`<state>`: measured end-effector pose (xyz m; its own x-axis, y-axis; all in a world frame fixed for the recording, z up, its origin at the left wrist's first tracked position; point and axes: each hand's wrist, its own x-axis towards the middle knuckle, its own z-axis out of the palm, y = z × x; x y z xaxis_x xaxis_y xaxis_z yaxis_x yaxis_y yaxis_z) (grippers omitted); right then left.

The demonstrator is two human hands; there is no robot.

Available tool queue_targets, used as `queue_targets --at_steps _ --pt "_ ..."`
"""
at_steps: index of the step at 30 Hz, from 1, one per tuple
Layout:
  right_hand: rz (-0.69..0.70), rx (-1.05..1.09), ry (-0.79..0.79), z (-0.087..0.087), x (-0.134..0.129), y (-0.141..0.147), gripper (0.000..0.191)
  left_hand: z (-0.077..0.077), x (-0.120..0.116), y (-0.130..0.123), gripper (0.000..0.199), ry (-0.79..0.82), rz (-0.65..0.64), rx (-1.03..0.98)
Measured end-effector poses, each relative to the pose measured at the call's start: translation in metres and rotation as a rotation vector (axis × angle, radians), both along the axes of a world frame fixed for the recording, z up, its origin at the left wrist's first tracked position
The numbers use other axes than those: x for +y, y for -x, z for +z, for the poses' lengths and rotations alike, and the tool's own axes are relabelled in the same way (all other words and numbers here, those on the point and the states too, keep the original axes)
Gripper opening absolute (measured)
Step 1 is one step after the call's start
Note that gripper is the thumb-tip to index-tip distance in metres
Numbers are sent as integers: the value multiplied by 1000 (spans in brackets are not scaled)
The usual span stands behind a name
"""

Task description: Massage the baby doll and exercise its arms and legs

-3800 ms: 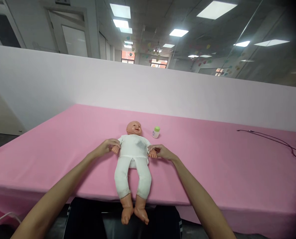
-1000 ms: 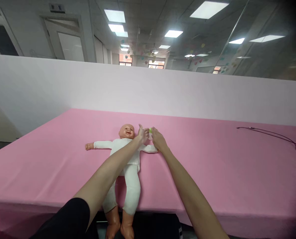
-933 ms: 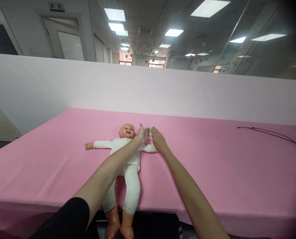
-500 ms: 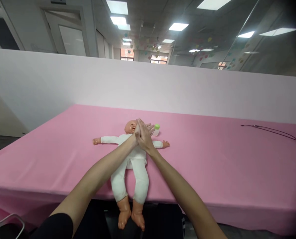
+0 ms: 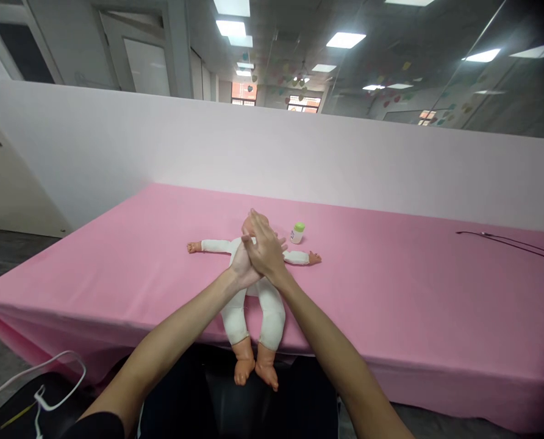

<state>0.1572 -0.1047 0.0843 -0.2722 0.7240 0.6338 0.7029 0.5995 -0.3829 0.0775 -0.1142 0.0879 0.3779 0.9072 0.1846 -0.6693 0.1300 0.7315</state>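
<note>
The left hand (image 5: 243, 263) and the right hand (image 5: 267, 249) are pressed together over the torso of a baby doll (image 5: 272, 314), the right laid on top of the left. The grip of both is slack: the fingers are extended rather than curled, and no object is seen to be grasped. Whether anything is trapped between the palms, or whether the doll is touched, cannot be told.

The doll is laid on its back on the tabletop (image 5: 382, 286), which is draped in pink cloth. It is dressed in white, its arms spread wide and its bare feet extended past the near edge. Its head and chest are partly hidden by the hands. A small white bottle with a green cap (image 5: 297, 233) is stood upright near the head, just beyond the doll's arm on the right. Farther right, a thin black cable (image 5: 485, 234) is laid across the cloth.
</note>
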Motion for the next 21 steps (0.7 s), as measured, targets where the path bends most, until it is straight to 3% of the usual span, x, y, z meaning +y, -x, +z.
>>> queue_targets --at_steps 3,6,8,9,13,15,18,21 --pt "-44 28 -6 -11 -10 -1 88 4 -4 15 86 60 -68 -129" --pt "11 -16 -21 -31 -35 15 100 -5 -11 11 84 21 129 -223" --pt "36 -14 -47 -36 -42 22 104 -15 -18 1 83 -40 288 -242" --pt "40 4 -59 -35 -40 21 101 -19 -21 -2 83 -60 294 -212" --pt "3 158 8 -29 -9 -4 78 -27 -18 10 87 -65 7 77" --pt "-32 188 110 -38 4 -21 72 -33 -9 24 84 -165 87 293" --pt "-22 76 251 -67 11 -39 66 -53 3 36 78 -393 319 660" --pt "109 -64 300 -89 13 -48 62 -76 11 35 80 -607 288 977"
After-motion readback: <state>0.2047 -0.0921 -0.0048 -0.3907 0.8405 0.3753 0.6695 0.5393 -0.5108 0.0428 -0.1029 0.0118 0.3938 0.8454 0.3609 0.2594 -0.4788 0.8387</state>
